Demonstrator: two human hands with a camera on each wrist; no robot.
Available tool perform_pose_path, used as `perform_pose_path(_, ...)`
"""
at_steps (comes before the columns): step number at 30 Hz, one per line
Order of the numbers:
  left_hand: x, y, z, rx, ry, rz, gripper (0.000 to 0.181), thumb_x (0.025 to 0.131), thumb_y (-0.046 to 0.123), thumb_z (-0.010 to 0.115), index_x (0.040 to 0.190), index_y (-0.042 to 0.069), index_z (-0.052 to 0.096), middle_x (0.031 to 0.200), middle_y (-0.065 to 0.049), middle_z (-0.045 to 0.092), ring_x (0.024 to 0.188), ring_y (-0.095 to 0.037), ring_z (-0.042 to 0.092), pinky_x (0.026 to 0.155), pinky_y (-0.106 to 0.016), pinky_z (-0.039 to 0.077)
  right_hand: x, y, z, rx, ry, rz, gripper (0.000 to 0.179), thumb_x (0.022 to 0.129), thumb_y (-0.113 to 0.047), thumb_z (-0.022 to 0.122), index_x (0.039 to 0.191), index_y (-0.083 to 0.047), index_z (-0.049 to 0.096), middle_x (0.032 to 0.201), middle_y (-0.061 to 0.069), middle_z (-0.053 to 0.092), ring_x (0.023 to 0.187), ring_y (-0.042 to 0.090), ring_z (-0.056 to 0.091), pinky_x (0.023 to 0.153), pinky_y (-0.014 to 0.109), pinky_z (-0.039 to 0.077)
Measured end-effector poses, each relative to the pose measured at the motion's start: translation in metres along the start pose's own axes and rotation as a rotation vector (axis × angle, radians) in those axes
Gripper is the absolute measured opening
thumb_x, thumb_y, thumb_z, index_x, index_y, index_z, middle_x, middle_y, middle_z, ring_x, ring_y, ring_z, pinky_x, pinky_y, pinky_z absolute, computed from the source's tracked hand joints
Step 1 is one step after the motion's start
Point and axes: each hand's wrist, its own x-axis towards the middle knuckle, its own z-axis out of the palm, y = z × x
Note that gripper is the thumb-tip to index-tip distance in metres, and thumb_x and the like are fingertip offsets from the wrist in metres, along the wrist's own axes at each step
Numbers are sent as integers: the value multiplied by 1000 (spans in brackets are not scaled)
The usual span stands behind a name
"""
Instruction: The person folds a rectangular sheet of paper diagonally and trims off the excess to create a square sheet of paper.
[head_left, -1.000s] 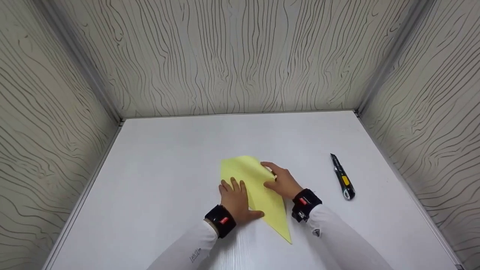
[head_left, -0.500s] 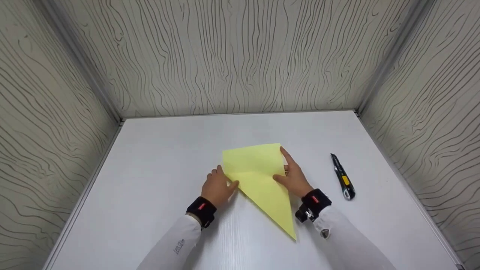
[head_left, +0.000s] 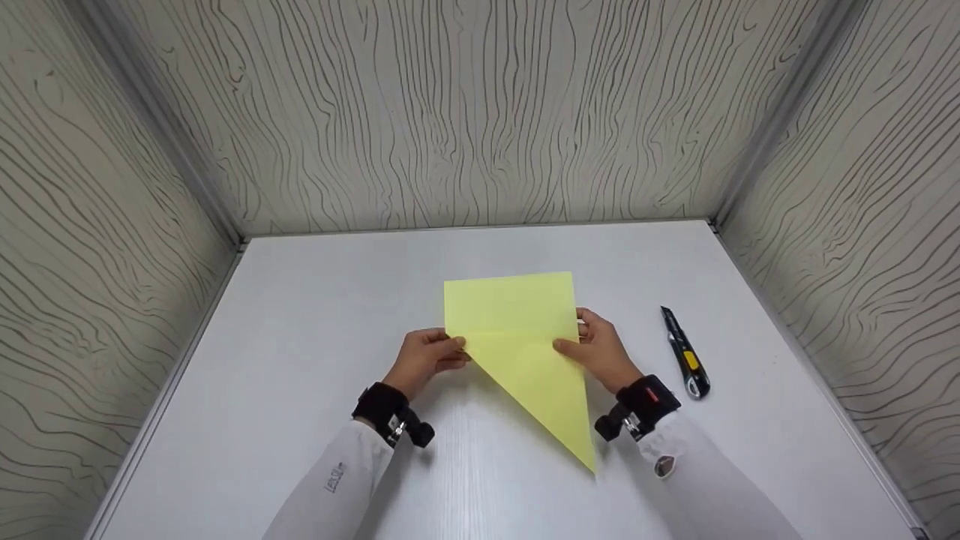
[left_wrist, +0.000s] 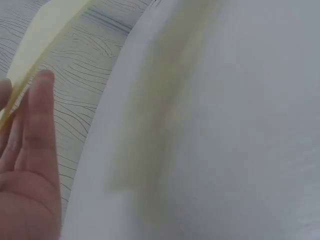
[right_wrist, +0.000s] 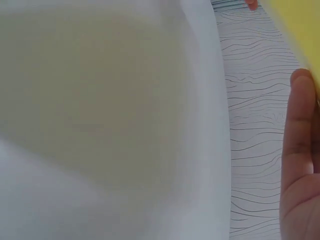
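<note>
I count one sheet of yellow paper on my feed and one cutter knife. Two hands reach me, one left grip and one right grip. I tally two black wristbands, one left wristband and one right wristband, and two white sleeves, one left sleeve and one right sleeve. I have one desk, three wall panels, namely one left panel, one back panel and one right panel, and two grey corner posts, one left post and one right post.
</note>
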Motion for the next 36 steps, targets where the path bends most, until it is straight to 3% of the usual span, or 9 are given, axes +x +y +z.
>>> perform_pose_path(3,2,1,1,-30,-8,7,8,104,2,69,103,-5,74,88,-7,79,83,-17,80,80,-27,66,-1,-2,-2,-9,3,0,56,99,1,75,149,11,52,112,13,80,91,13,78,80,25,64)
perform_pose_path(7,1,3,1,-35,-21,7,9,104,1,69,96,0,74,87,-7,79,83,-17,81,80,-28,66,-2,-5,-7,49,-60,4,52,106,-5,67,153,12,49,112,7,81,95,12,79,82,26,65)
perform_pose_path(11,-2,7,0,-59,-71,4,6,102,-4,66,104,-1,72,88,-7,79,81,-18,81,78,-29,67,-4,-6,-13,129,-171,16,50,111,-6,58,155,14,44,114,5,81,98,14,80,83,28,66)
perform_pose_path(14,-3,10,-2,-57,-134,4,15,101,-6,65,114,-6,70,89,-8,80,79,-19,81,77,-29,67,-5,-7,-17,150,-229,19,51,110,-5,57,154,16,42,115,4,80,99,14,80,84,29,66)
perform_pose_path(22,-3,15,-4,76,-198,9,19,101,-1,69,115,-12,75,92,-8,82,80,-17,81,79,-31,67,-7,-7,-24,124,-307,40,44,111,-9,59,151,9,53,119,2,79,103,15,79,87,31,66)
perform_pose_path(32,-12,25,-8,155,-336,102,26,105,0,65,125,-15,70,104,-5,82,90,-17,83,86,-36,67,-11,-9,-36,156,-463,-108,34,112,-5,54,139,-13,73,120,0,81,99,11,79,81,24,64)
perform_pose_path(36,-16,31,-7,220,-367,134,28,105,1,67,129,-13,71,112,-11,82,94,-18,83,88,-37,67,-12,-10,-38,202,-498,-150,37,112,-2,53,136,-17,78,126,-2,80,104,10,78,84,23,64)
